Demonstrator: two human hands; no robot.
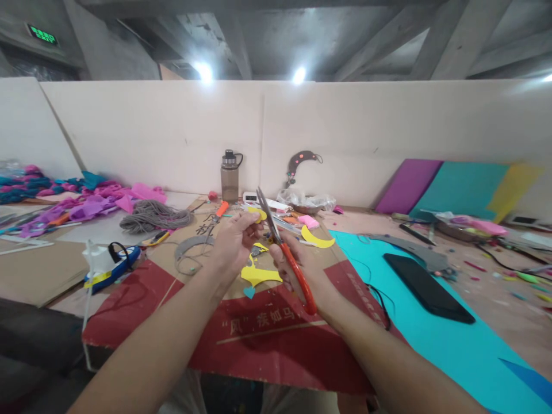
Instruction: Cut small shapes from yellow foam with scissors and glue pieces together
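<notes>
My left hand (240,238) pinches a small yellow cut piece (257,214), perhaps felt or foam sheet, between thumb and fingers. Red-handled scissors (294,269) are gripped in my right hand (302,270), blades pointing up and away, close beside the yellow piece. Whether the blades touch it I cannot tell. Below my hands, a larger yellow offcut (261,276) and a small blue heart (249,292) lie on the red and brown cardboard (276,351). A yellow crescent (318,237) rests beyond my right hand. Left of my left hand lies a grey crescent (190,246).
A water bottle (230,177) stands at the back by the white partition (172,132). Grey cord (155,217) and a blue-white power strip (112,267) are on the left. On the right, a black phone (426,287) lies on a turquoise sheet (466,351). An orange-handled tool (222,209) lies ahead.
</notes>
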